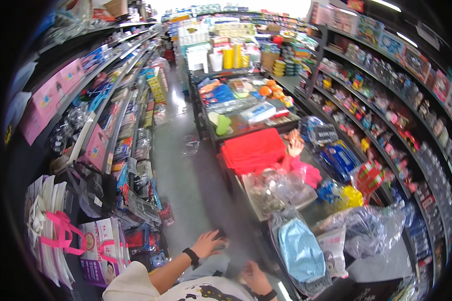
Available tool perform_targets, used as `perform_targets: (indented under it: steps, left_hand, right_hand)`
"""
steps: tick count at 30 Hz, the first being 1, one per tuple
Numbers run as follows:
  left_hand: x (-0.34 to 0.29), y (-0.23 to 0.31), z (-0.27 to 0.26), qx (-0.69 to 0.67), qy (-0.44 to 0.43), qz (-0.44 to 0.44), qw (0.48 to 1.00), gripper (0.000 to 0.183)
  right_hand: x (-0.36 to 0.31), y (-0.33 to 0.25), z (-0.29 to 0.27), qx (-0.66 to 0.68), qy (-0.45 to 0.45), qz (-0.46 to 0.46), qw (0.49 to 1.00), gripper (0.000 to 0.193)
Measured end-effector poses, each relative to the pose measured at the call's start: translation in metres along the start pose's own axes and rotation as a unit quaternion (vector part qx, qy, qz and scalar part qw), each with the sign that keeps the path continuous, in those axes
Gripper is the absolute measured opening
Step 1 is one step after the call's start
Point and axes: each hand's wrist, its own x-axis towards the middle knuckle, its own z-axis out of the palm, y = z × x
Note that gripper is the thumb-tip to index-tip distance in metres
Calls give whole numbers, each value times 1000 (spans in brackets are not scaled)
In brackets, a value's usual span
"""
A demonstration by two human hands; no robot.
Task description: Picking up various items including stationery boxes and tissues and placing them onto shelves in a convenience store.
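Note:
My left hand (209, 245), with a black band on its wrist, hovers over the aisle floor in front of my body. Its fingers are stretched and apart, and nothing shows in them. Lower and to the right is my right hand (254, 277), also banded at the wrist. It is somewhat blurred, its fingers loosely bent, with no object visible in it. Nearest to it, on the right-hand display, lies a light-blue packaged item (302, 250) in clear plastic. Beside that stands a white printed pouch (333, 251). Neither hand touches these goods.
A grey aisle floor (178, 173) runs ahead between a packed left shelf (128, 95) and display bins. Folded red cloth (253, 150) lies on the bins, with a blurred hand-like shape (295, 144) beside it. Pink-handled bags (63, 233) stand at left; toy shelves (371, 100) line the right.

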Motion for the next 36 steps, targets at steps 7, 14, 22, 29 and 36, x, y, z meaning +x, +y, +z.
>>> perform_targets:
  steps: [7,14,22,29,36]
  left_hand:
    - [2,-59,9,-78,-25,-79,993,44]
    - [50,-131,-53,-155,84,-90,980,39]
    - [16,-239,-75,-134,131,-215,958,38]
    - [-20,-289,-59,-129,104,-361,918,40]
    - [9,-354,-71,-184,114,-410,886,40]
  right_hand:
    - [72,-29,10,-65,-47,9,997,43]
    - [194,-66,45,-116,-109,-68,985,38]
    - [325,-140,134,-185,-209,-214,936,31]
    - [401,-141,186,-168,-342,-214,899,28]
    - [507,-162,221,-189,-395,-188,879,28]
